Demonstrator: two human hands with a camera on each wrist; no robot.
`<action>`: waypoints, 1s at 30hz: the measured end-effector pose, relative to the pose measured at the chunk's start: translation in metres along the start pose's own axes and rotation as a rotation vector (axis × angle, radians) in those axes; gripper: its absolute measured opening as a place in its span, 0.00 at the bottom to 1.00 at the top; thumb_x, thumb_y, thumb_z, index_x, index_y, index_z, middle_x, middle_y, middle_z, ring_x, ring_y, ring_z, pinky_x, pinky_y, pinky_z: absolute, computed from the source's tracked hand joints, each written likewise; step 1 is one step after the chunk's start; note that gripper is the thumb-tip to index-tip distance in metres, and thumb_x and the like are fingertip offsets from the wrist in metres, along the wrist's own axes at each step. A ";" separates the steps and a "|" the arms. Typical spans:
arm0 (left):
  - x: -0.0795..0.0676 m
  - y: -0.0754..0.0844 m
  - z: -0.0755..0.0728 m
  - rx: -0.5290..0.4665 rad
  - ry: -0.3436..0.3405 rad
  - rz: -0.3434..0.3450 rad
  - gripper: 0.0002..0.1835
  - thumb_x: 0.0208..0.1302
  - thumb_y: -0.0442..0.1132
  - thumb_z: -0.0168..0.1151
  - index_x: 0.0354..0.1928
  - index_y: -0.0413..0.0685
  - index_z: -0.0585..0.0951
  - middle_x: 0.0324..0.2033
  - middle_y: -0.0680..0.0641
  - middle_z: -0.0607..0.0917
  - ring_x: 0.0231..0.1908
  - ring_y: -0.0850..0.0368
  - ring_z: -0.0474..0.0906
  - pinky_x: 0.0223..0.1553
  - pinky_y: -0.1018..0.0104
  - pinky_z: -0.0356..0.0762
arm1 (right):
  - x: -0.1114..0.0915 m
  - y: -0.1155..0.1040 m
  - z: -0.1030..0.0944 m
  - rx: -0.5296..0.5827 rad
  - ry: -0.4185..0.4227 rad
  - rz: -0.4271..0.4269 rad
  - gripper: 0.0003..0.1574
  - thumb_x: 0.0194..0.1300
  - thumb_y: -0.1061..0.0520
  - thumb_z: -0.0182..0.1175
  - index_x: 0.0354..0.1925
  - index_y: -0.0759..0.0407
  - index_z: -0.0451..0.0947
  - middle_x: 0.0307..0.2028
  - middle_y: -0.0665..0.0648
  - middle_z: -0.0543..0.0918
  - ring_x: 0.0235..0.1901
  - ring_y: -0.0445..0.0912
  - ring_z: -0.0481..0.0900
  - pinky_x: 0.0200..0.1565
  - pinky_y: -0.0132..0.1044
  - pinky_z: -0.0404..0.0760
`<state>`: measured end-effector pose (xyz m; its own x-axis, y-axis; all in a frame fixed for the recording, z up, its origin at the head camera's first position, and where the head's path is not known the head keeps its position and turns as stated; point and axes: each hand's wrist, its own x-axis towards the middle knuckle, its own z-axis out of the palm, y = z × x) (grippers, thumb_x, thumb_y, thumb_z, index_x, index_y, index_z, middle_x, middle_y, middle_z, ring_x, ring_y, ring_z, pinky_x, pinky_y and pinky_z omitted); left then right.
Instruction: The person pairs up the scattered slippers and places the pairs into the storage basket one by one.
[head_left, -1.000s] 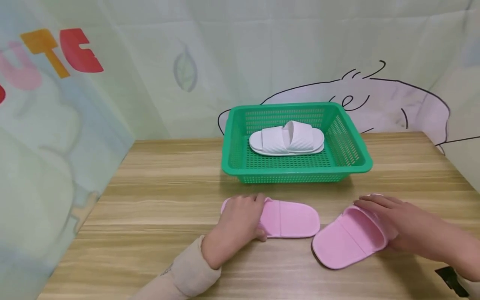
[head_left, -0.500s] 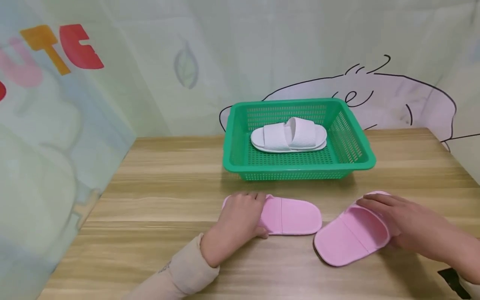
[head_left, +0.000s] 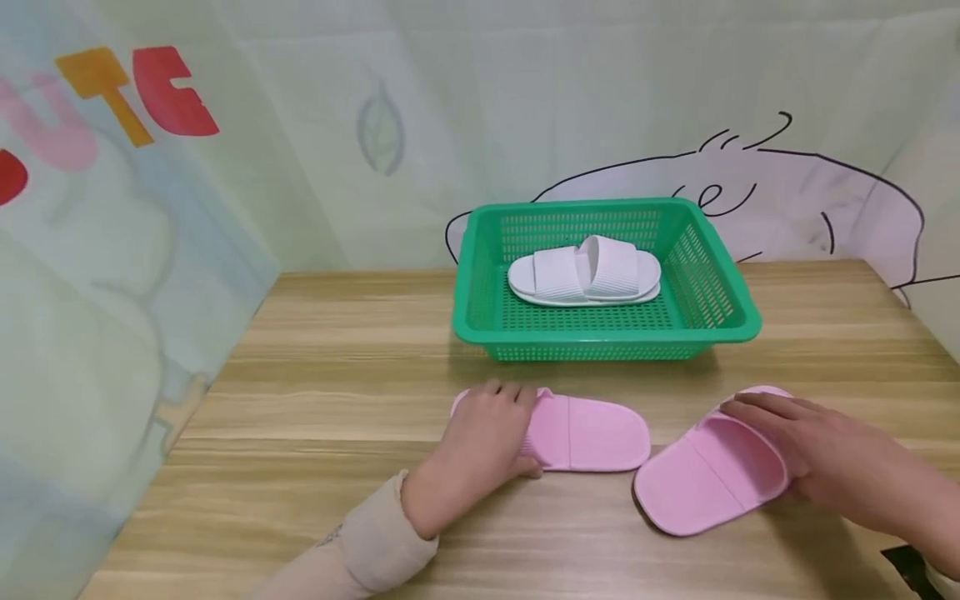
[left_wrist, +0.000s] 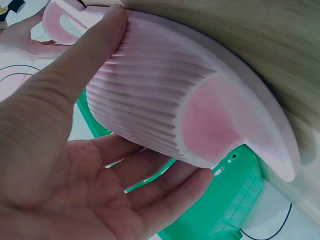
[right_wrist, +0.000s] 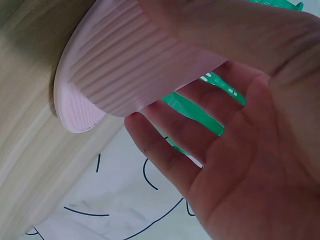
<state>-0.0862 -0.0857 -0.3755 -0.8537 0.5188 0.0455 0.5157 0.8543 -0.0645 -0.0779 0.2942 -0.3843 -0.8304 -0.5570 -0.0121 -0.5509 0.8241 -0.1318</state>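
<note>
My left hand (head_left: 480, 437) grips a pink slipper (head_left: 600, 433) across its ribbed strap (left_wrist: 145, 95). In the left wrist view the thumb lies along one edge of the strap and the fingertips touch the other. This slipper lies flat on the table, its heel pointing right. A second pink slipper (head_left: 693, 483) sits at an angle to the right, its heel close to the first one's heel. My right hand (head_left: 817, 458) holds it over the strap (right_wrist: 145, 55), thumb on one side and fingertips at the strap's other edge. The palms hide parts of both toes.
Behind the slippers stands a green perforated basket (head_left: 607, 336) holding a pair of white slippers (head_left: 558, 275). The wooden table (head_left: 337, 358) reaches back to a printed cloth backdrop (head_left: 315, 125), which also runs along the left side.
</note>
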 end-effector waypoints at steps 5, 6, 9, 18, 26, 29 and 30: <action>-0.002 -0.006 0.005 -0.062 -0.003 -0.004 0.53 0.47 0.66 0.84 0.68 0.37 0.77 0.57 0.42 0.85 0.55 0.45 0.81 0.58 0.54 0.83 | 0.000 0.000 0.002 0.003 0.021 -0.019 0.59 0.33 0.55 0.91 0.66 0.51 0.79 0.63 0.60 0.81 0.55 0.64 0.84 0.50 0.68 0.84; -0.003 -0.007 0.005 -0.079 0.000 -0.002 0.55 0.47 0.66 0.84 0.70 0.36 0.75 0.59 0.41 0.84 0.57 0.44 0.81 0.59 0.54 0.82 | 0.000 0.000 0.003 0.000 0.031 -0.028 0.58 0.33 0.54 0.91 0.66 0.51 0.79 0.62 0.59 0.81 0.54 0.64 0.84 0.49 0.68 0.84; -0.006 -0.013 0.005 -0.149 -0.012 -0.006 0.60 0.48 0.64 0.84 0.75 0.35 0.69 0.66 0.39 0.81 0.63 0.41 0.78 0.65 0.52 0.79 | 0.002 -0.001 0.003 0.009 0.053 -0.048 0.58 0.33 0.56 0.91 0.66 0.50 0.79 0.62 0.57 0.81 0.53 0.61 0.85 0.49 0.65 0.85; -0.013 -0.026 0.000 -0.353 -0.001 0.002 0.52 0.51 0.55 0.86 0.73 0.38 0.72 0.67 0.39 0.80 0.68 0.39 0.76 0.71 0.46 0.72 | 0.003 0.002 0.002 0.036 0.064 -0.063 0.58 0.33 0.59 0.90 0.65 0.48 0.79 0.62 0.54 0.81 0.51 0.56 0.86 0.49 0.61 0.86; -0.017 -0.033 -0.015 -0.356 0.058 0.031 0.55 0.51 0.61 0.83 0.75 0.38 0.72 0.67 0.41 0.80 0.67 0.40 0.76 0.69 0.46 0.74 | 0.002 0.004 0.002 0.030 0.075 -0.078 0.59 0.31 0.58 0.91 0.65 0.49 0.79 0.61 0.53 0.81 0.50 0.54 0.86 0.48 0.60 0.87; -0.018 -0.034 -0.020 -0.332 0.118 0.076 0.55 0.50 0.64 0.83 0.75 0.40 0.73 0.64 0.43 0.81 0.66 0.42 0.77 0.69 0.46 0.75 | -0.001 0.006 0.003 0.024 0.055 -0.052 0.60 0.32 0.59 0.90 0.67 0.51 0.79 0.63 0.57 0.81 0.54 0.59 0.84 0.51 0.65 0.84; -0.019 -0.034 -0.021 -0.327 0.139 0.094 0.55 0.50 0.64 0.82 0.75 0.41 0.73 0.64 0.44 0.82 0.65 0.42 0.77 0.68 0.47 0.75 | -0.002 0.007 0.003 0.021 0.046 -0.040 0.60 0.33 0.59 0.90 0.67 0.52 0.78 0.63 0.59 0.81 0.57 0.62 0.83 0.52 0.67 0.83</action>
<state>-0.0863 -0.1236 -0.3537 -0.7953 0.5754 0.1908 0.6062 0.7563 0.2461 -0.0798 0.3006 -0.3885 -0.8108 -0.5840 0.0390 -0.5825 0.7985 -0.1518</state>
